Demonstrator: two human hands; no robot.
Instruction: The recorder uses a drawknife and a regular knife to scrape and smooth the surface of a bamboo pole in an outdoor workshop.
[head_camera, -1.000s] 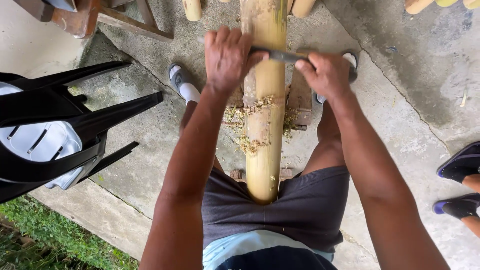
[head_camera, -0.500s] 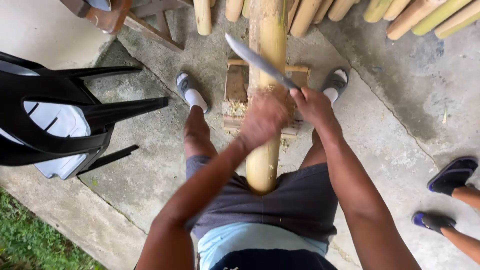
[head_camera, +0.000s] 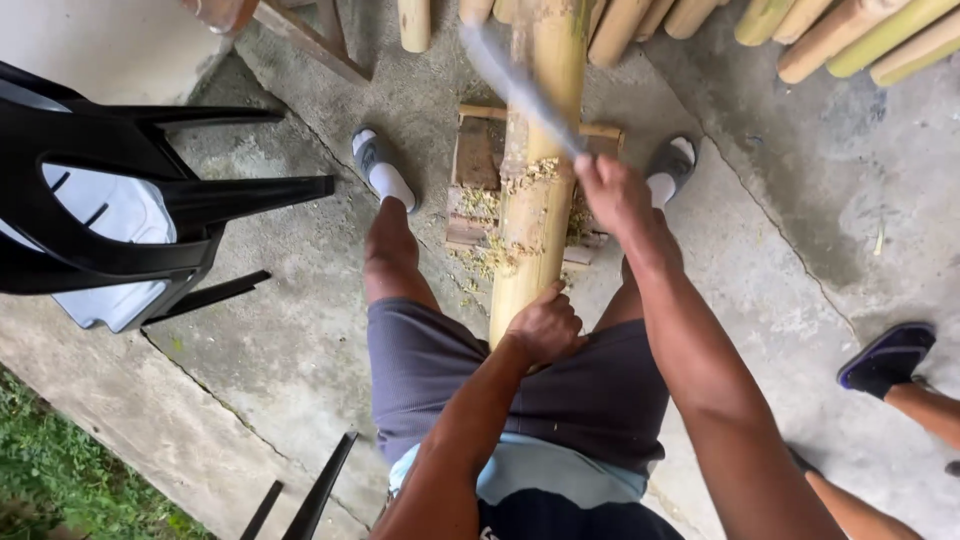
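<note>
A thick bamboo pole (head_camera: 535, 170) runs from between my legs up over a small wooden block (head_camera: 478, 160) on the concrete. My left hand (head_camera: 545, 325) grips the pole's near end by my lap. My right hand (head_camera: 612, 190) is shut on the handle of a long blade (head_camera: 515, 85), blurred, which slants up and left across the pole. Pale shavings (head_camera: 495, 255) cling to the pole and the block. My feet in grey slippers with white socks (head_camera: 385, 175) (head_camera: 668, 170) stand either side of the block.
Black plastic chairs (head_camera: 110, 215) lie overturned at the left. More bamboo poles (head_camera: 850, 40) lie at the top right. Another person's feet in dark slippers (head_camera: 890, 355) show at the right edge. Grass (head_camera: 50, 480) borders the slab at bottom left.
My left hand has let go of the blade and slid down the pole to its near end. My right hand alone now swings the blade up and left.
</note>
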